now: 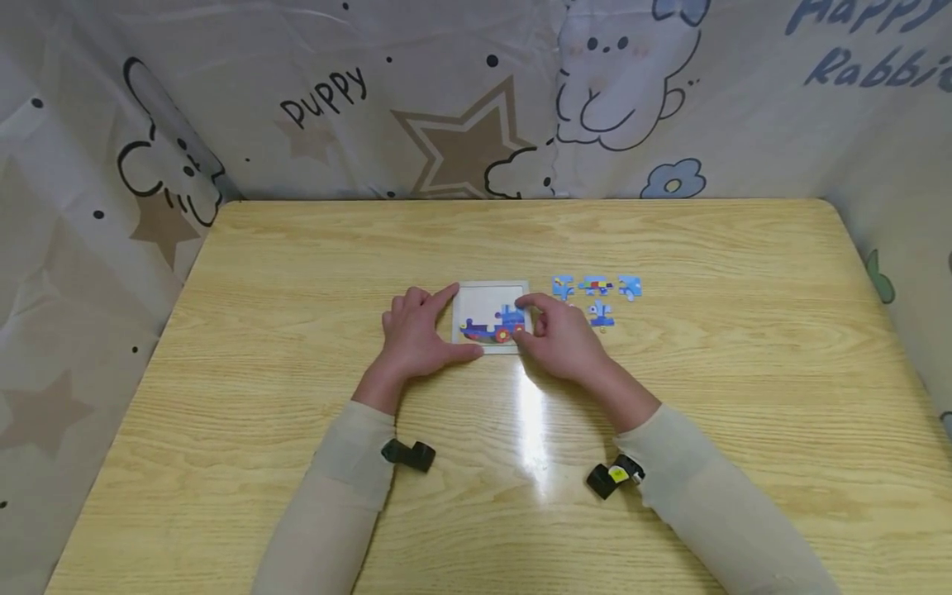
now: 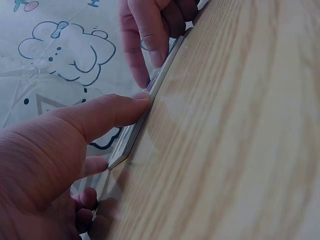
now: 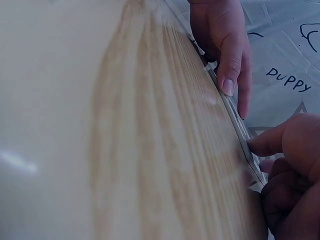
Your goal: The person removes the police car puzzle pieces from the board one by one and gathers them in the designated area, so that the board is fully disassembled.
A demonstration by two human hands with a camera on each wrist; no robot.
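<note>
Puzzle frame (image 1: 476, 303) btwn L & R hands (image 1: 416, 335) (image 1: 563, 336), touching both.

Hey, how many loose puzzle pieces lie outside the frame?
4: a left piece, middle piece and right piece in a row right of the frame, and a fourth piece just below them. The right hand may hide more.

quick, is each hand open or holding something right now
Left hand: open, thumb and index finger touching the white frame.
Right hand: fingers bent at the frame's right side; whether they pinch the train puzzle piece cannot be told.
</note>
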